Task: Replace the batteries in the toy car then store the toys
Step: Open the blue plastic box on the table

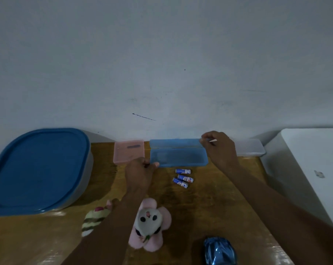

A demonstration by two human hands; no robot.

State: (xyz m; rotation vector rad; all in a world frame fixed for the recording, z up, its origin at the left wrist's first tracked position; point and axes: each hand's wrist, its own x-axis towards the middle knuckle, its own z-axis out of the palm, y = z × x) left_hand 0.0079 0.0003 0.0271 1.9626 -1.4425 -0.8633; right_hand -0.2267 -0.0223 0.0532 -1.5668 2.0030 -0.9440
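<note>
— At the far edge of the table (209, 207), by the wall, do you see the blue case (179, 159)? It lies open, with its lid (175, 143) standing up behind it.
— Yes. And the hands?
— The left hand (139, 172) grips the left end of the case, fingers curled, thumb on the front corner. The right hand (219, 148) pinches the right end of the lid between the fingertips.
— And the batteries?
— Three batteries (182, 177) lie just in front of the case, close together, untouched.
— Where is the toy car?
— The toy car (219, 251), shiny blue, is well in front of the case, at the near edge. A pink plush toy (150, 222) and a striped toy (94, 219) lie front-left of the case, one on each side of the left forearm.
— And beside the case?
— A pink box (128, 152) just left of it, a big container (37, 169) far to the left
</note>
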